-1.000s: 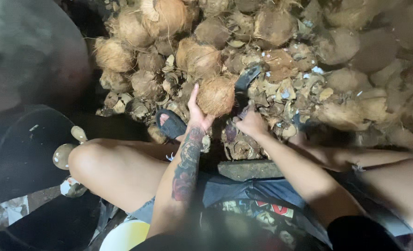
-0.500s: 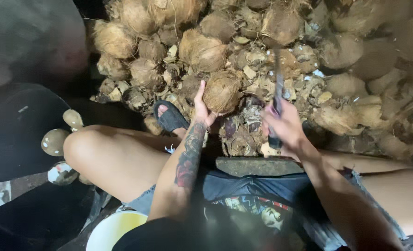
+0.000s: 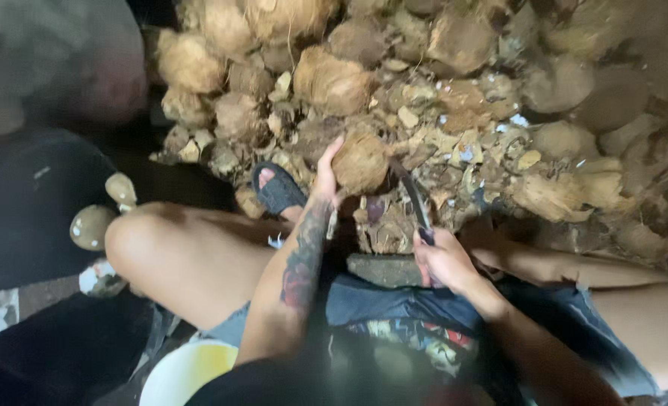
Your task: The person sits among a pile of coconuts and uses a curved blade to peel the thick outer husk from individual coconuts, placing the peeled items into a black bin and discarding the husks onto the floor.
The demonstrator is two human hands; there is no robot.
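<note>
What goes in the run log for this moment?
left hand: holds coconut | right hand: grips knife, blade at coconut | around: husk pile

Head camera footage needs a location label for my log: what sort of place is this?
Probably a coconut husking spot, on the ground. A coconut pile fills the view, the left hand steadies a coconut, and the right hand holds a blade.

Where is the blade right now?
In the head view, the dark blade sits centre frame, gripped by the right hand and angled up toward the coconut held by the left hand, above the stone block.
</note>
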